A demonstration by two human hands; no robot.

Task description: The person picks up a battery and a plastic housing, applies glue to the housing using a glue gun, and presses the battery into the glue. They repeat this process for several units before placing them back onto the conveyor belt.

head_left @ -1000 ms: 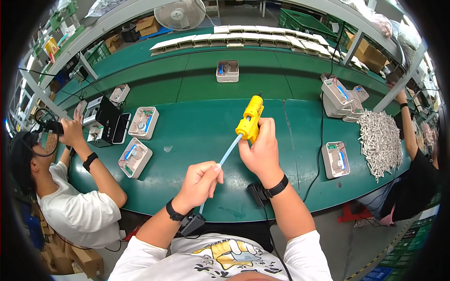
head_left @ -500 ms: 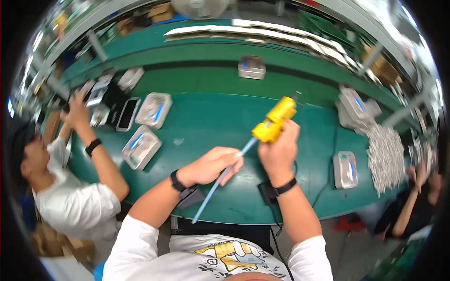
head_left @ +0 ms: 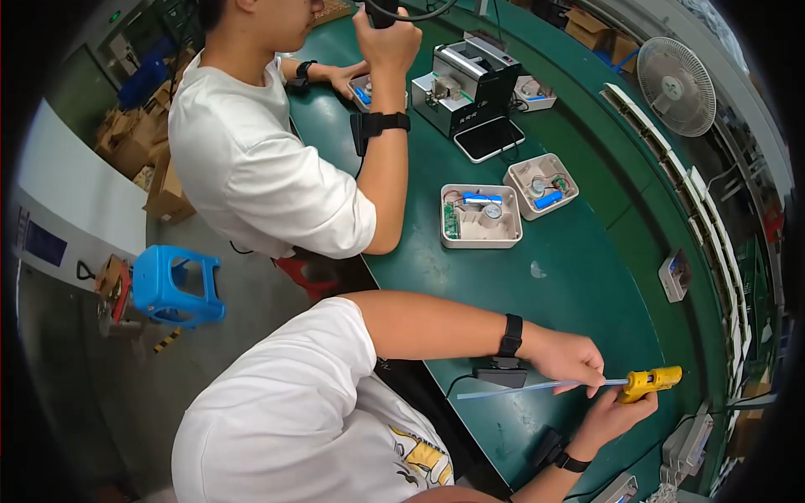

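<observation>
My right hand (head_left: 610, 421) is wrapped round the handle of a yellow glue gun (head_left: 656, 381), whose nozzle points away from me over the green table (head_left: 587, 289). A long, translucent bluish glue stick (head_left: 511, 391) runs into the gun's back end. My left hand (head_left: 570, 360) pinches this stick a short way behind the gun, and its free end sticks out towards the table's near edge. Both wrists wear black bands. Below my left wrist lies a dark, flat block (head_left: 501, 377) with a cable.
Two open pale plastic cases (head_left: 480, 244) (head_left: 545, 210) hold blue cylindrical cells and wiring. Beyond them stand a black-and-silver machine (head_left: 470, 84) and a dark-screened slab (head_left: 490, 141). A co-worker (head_left: 277, 159) sits at the left, holding a black tool. A fan (head_left: 676, 86) and blue stool (head_left: 178, 285) are around.
The view has swung to the left, bringing the co-worker, machine and stool into fuller sight. Both hands keep their holds on the glue gun and glue stick.
</observation>
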